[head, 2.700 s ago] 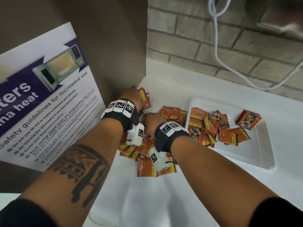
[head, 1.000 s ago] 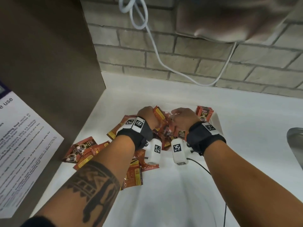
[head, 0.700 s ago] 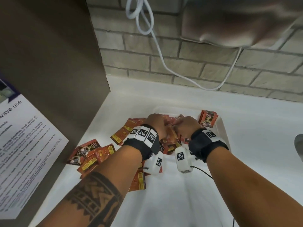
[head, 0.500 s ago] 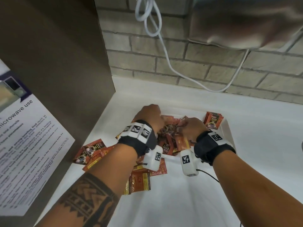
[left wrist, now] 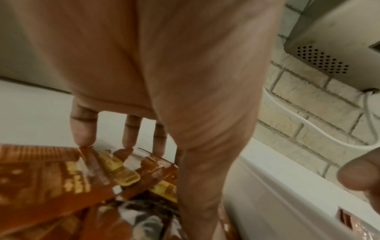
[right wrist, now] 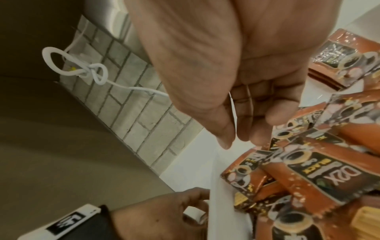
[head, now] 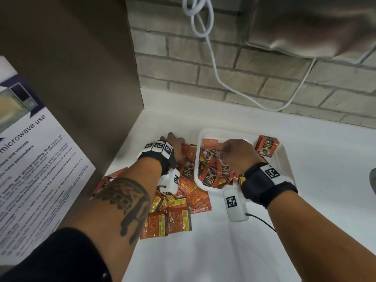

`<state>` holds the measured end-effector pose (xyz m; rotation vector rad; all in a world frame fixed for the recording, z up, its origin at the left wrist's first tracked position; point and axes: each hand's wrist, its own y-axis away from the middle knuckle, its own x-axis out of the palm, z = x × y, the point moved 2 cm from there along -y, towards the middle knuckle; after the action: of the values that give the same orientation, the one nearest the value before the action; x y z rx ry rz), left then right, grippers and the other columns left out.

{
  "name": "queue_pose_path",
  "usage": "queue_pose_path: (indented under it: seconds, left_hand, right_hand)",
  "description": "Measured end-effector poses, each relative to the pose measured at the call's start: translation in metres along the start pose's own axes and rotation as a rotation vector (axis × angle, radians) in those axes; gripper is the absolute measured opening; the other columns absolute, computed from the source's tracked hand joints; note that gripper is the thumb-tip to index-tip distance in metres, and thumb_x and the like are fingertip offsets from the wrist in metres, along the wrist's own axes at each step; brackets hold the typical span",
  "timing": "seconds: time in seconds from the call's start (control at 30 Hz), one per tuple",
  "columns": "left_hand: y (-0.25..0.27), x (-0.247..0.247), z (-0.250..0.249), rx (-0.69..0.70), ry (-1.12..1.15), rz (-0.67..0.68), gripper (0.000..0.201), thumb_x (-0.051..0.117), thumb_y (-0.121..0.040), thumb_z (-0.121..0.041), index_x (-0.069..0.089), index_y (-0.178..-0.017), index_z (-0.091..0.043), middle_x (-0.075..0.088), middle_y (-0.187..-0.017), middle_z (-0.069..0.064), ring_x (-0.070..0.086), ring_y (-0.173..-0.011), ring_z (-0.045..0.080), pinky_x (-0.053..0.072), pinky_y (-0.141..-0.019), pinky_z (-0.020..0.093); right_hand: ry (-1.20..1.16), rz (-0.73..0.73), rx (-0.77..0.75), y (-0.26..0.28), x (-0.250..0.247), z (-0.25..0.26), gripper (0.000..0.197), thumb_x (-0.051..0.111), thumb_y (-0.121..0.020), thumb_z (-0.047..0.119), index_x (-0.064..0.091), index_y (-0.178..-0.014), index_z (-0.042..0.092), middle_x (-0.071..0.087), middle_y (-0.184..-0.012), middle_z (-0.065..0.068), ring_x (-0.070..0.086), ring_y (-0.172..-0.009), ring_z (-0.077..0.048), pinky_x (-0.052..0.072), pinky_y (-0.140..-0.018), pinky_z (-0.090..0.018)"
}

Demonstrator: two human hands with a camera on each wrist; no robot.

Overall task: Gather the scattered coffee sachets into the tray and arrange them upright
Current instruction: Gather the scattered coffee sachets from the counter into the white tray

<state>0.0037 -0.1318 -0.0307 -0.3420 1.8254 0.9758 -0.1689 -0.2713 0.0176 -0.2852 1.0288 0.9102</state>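
The small orange-and-black foil coffee sachets are lying in two groups: a loose heap inside the shallow white plastic tray, with one neat stack leaning at its far right corner, and a spread on the counter just left of the tray and nearer the person. The left hand is reaching over the spread left of the tray, fingers straight and tips pressing down on the sachets, gripping nothing. The right hand is hovering over the heap in the tray with fingers loosely curled; the right wrist view shows thumb and fingertips close together but nothing pinched between them.

The sachets look light, thin and glossy, so they are likely sliding easily and flopping when stood on edge; pinching several together by the crimped ends, or raking them flat, seems the surer hold.

The tray is sitting on a smooth white counter. Behind the tray a pale brick wall is carrying a looped white cable; left of the tray a brown panel is standing, with a printed microwave notice.
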Motion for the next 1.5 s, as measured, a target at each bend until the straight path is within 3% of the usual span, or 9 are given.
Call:
queue_pose_path:
  seconds: [0.2,0.4,0.57,0.77,0.9,1.0,1.23,1.37,1.5]
  left_hand:
    - [-0.002,-0.004,0.0,0.07,0.116,0.006,0.092,0.094,-0.047,-0.045,0.049,-0.124,-0.024,0.052,-0.122,0.004,0.057,-0.107,0.028,0.052,-0.093,0.044]
    - [-0.001,-0.007,0.015,0.145,0.282,-0.019,0.065,0.092,-0.064,-0.025,0.056,-0.118,-0.019,0.061,-0.109,-0.001,0.059,-0.097,0.02,0.049,-0.083,0.031]
    - [0.0,-0.01,0.029,0.143,0.416,-0.092,0.045,0.089,-0.068,-0.023,0.067,-0.106,-0.017,0.069,-0.105,0.001,0.065,-0.095,0.021,0.055,-0.086,0.036]
    - [0.01,-0.016,0.054,0.142,0.644,-0.177,0.028,0.088,-0.07,-0.02,0.07,-0.092,-0.02,0.073,-0.096,0.001,0.068,-0.089,0.022,0.055,-0.085,0.038]
    - [0.024,-0.03,0.066,0.141,0.88,-0.292,0.023,0.087,-0.073,-0.012,0.067,-0.081,-0.018,0.073,-0.09,0.01,0.067,-0.078,0.022,0.059,-0.075,0.035]
    - [0.039,-0.04,0.071,0.142,1.005,-0.349,0.022,0.087,-0.073,-0.01,0.068,-0.084,-0.016,0.074,-0.099,0.02,0.07,-0.082,0.027,0.06,-0.081,0.044]
    - [0.065,-0.043,0.091,0.029,0.814,-0.295,0.032,0.088,-0.072,-0.021,0.07,-0.098,-0.016,0.074,-0.098,0.004,0.072,-0.089,0.024,0.059,-0.086,0.046]
    - [0.078,-0.032,0.102,-0.082,0.622,-0.233,0.043,0.089,-0.07,-0.026,0.068,-0.106,-0.016,0.069,-0.103,0.001,0.066,-0.092,0.02,0.057,-0.088,0.04]
    - [0.086,-0.011,0.105,-0.178,0.514,-0.114,0.061,0.089,-0.067,-0.024,0.063,-0.121,-0.018,0.064,-0.108,0.0,0.062,-0.092,0.018,0.054,-0.076,0.028]
  right_hand:
    - [-0.026,0.085,-0.035,0.005,0.009,0.015,0.012,0.063,-0.091,0.02,0.065,-0.089,0.032,0.07,-0.103,0.008,0.065,-0.094,-0.014,0.049,-0.081,-0.026]
    - [-0.037,0.125,-0.053,0.012,0.016,0.02,0.009,0.063,-0.094,0.022,0.069,-0.097,0.027,0.069,-0.103,0.008,0.064,-0.096,-0.014,0.049,-0.081,-0.025]
    - [-0.087,0.155,-0.053,0.013,0.018,0.032,0.014,0.061,-0.094,0.018,0.071,-0.101,0.024,0.071,-0.112,0.004,0.066,-0.101,-0.016,0.053,-0.097,-0.036]
    - [0.048,0.149,-0.141,0.008,0.018,0.062,0.02,0.055,-0.093,0.018,0.073,-0.091,0.026,0.07,-0.098,0.008,0.066,-0.092,-0.014,0.045,-0.07,-0.023]
    - [0.071,0.173,-0.167,0.0,0.031,0.085,0.022,0.059,-0.089,0.01,0.071,-0.102,0.023,0.069,-0.103,0.007,0.06,-0.093,-0.013,0.04,-0.064,-0.016]
    - [0.281,0.296,-0.229,0.0,0.051,0.104,0.033,0.068,-0.086,0.008,0.068,-0.118,0.016,0.065,-0.118,0.0,0.061,-0.107,-0.02,0.048,-0.081,-0.024]
    - [0.851,0.471,-0.344,-0.006,0.09,0.128,0.065,0.07,-0.084,0.012,0.044,-0.144,0.009,0.055,-0.135,-0.012,0.056,-0.122,-0.034,0.049,-0.098,-0.046]
    - [0.865,0.49,-0.335,-0.01,0.102,0.128,0.075,0.074,-0.085,0.015,0.036,-0.149,0.008,0.046,-0.143,-0.012,0.049,-0.131,-0.035,0.042,-0.103,-0.045]
    - [0.706,0.477,-0.294,-0.016,0.11,0.128,0.075,0.078,-0.08,0.009,0.04,-0.145,0.008,0.055,-0.137,-0.012,0.057,-0.122,-0.033,0.052,-0.094,-0.04]
